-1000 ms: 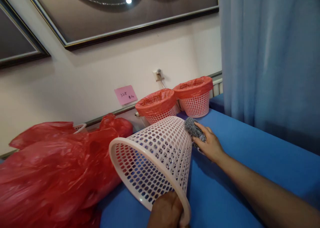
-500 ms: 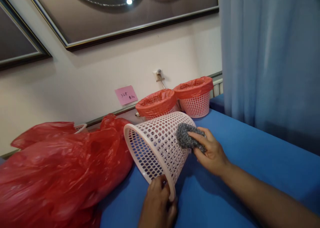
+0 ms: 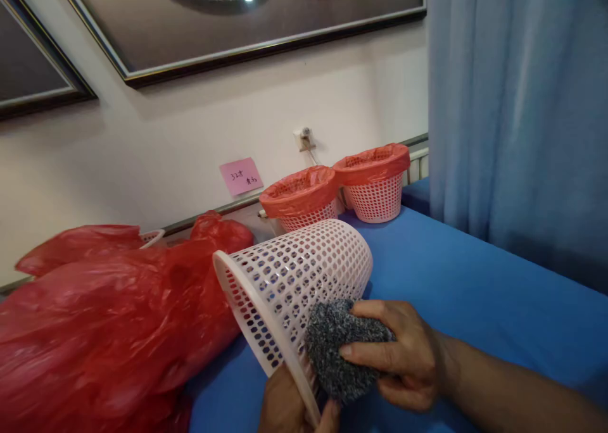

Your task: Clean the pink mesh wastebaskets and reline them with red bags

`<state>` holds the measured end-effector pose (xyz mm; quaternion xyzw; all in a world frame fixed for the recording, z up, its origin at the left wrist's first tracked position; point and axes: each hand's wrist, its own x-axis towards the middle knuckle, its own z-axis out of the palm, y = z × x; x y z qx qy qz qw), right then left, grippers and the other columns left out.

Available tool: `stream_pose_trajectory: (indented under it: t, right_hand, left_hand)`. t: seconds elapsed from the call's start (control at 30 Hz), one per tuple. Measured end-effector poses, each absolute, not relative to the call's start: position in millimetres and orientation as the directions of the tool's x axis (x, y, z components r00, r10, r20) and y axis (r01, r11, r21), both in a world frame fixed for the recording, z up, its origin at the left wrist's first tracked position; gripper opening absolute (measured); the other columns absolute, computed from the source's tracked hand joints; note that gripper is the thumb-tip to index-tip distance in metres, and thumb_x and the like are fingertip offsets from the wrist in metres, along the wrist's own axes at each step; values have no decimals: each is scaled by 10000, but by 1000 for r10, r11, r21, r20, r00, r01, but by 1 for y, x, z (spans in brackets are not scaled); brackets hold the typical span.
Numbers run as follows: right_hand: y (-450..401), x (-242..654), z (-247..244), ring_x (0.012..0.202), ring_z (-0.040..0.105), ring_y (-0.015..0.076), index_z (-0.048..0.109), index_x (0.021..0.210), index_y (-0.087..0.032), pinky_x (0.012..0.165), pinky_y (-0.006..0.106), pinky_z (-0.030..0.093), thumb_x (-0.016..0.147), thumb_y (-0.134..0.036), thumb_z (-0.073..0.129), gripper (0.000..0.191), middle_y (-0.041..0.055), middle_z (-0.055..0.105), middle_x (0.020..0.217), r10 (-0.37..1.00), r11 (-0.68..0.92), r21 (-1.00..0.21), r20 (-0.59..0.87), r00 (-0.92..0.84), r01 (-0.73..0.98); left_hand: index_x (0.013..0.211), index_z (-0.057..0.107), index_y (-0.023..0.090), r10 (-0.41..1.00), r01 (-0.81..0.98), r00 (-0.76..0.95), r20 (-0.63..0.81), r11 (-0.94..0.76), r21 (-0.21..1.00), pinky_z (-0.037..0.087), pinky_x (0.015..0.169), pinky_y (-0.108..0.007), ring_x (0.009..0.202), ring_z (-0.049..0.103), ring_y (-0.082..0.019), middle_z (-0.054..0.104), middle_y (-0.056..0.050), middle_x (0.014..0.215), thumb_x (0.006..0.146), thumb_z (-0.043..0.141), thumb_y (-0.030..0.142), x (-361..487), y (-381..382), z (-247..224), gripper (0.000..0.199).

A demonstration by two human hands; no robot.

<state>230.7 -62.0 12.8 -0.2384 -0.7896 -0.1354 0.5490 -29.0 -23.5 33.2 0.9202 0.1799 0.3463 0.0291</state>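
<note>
A white perforated plastic wastebasket [image 3: 304, 262] lies tilted on its side above the blue surface, its open mouth facing left and toward me. My left hand [image 3: 287, 404] grips its rim at the near lower edge, the fingers inside and the thumb outside. In my right hand [image 3: 403, 351] is a dark grey fuzzy scrubbing pad [image 3: 339, 344], pressed against the basket's outer side close to the rim. Part of the left hand is hidden behind the rim.
Red plastic bags [image 3: 118, 319] are heaped on the left. Two baskets with red liners, a nearer one [image 3: 301, 195] and a farther one [image 3: 373, 183], stand by the wall. A blue curtain [image 3: 513, 116] hangs to the right of the blue-covered surface [image 3: 475, 287].
My right hand has moved the pad toward me, from near the basket's base to near its rim. The basket has turned slightly, its mouth shifting left.
</note>
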Motion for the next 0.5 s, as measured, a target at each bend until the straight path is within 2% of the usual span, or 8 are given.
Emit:
stream_pose_trajectory:
  t: [0.07, 0.1, 0.2, 0.27, 0.33, 0.4, 0.43, 0.5]
  right_hand:
    - [-60, 231, 14, 1012, 689, 208, 635, 1361, -226, 764, 320, 625, 740, -192, 544, 629, 124, 504, 1451, 221, 831, -56, 947, -235, 554]
    - [-57, 233, 13, 1059, 687, 216, 634, 1365, -228, 805, 328, 626, 754, -172, 547, 619, 124, 508, 1449, 262, 796, -111, 949, -174, 595]
    - [-37, 253, 8, 1226, 652, 263, 644, 1374, -260, 1000, 418, 588, 817, -143, 559, 575, 118, 571, 1404, 453, 573, -435, 874, 174, 695]
    - [-18, 273, 3, 1231, 656, 296, 673, 1344, -251, 1070, 495, 549, 839, -199, 584, 515, 120, 633, 1326, 532, 385, -667, 725, 438, 638]
    - [-3, 290, 0, 1193, 674, 320, 691, 1317, -225, 1087, 546, 530, 832, -273, 612, 494, 123, 674, 1254, 564, 239, -821, 552, 614, 519]
    - [0, 295, 1, 1183, 677, 323, 687, 1321, -215, 1093, 557, 523, 829, -295, 618, 503, 121, 681, 1235, 572, 213, -860, 495, 654, 464]
    - [-4, 292, 3, 1200, 670, 317, 681, 1328, -222, 1100, 547, 520, 835, -281, 615, 501, 117, 674, 1247, 569, 255, -838, 534, 626, 483]
    - [-20, 276, 8, 1252, 645, 295, 652, 1367, -249, 1101, 495, 527, 844, -216, 597, 527, 110, 634, 1320, 548, 417, -709, 695, 465, 569]
  left_hand:
    - [1347, 627, 229, 301, 302, 750, 590, -948, 100, 641, 981, -374, 1096, 778, -273, 798, -104, 1192, 937, 660, 262, -29, -24, 30, 413]
    - [1306, 640, 216, 298, 313, 766, 569, -947, 74, 648, 957, -358, 1057, 786, -264, 803, -106, 1161, 913, 666, 221, -29, -24, 27, 394]
    - [1162, 693, 205, 344, 364, 810, 476, -930, 52, 670, 846, -338, 943, 789, -251, 804, -100, 1068, 863, 625, 147, -27, -23, 17, 312]
    - [1102, 716, 224, 390, 391, 835, 387, -917, 78, 667, 823, -352, 928, 773, -255, 796, -88, 1061, 823, 606, 128, -26, -24, 9, 314]
    - [1103, 726, 242, 427, 419, 852, 303, -903, 94, 655, 840, -373, 944, 750, -264, 785, -82, 1080, 791, 618, 127, -25, -24, 3, 350]
    - [1126, 731, 252, 464, 457, 852, 244, -885, 89, 640, 870, -395, 953, 725, -271, 773, -83, 1086, 778, 644, 137, -25, -24, -2, 377]
    - [1136, 735, 257, 480, 474, 849, 222, -876, 83, 631, 886, -405, 959, 713, -275, 767, -84, 1088, 779, 655, 145, -25, -23, -3, 383]
    - [1174, 739, 261, 505, 500, 840, 199, -863, 77, 616, 910, -418, 973, 698, -282, 760, -90, 1098, 791, 669, 170, -25, -20, -5, 400]
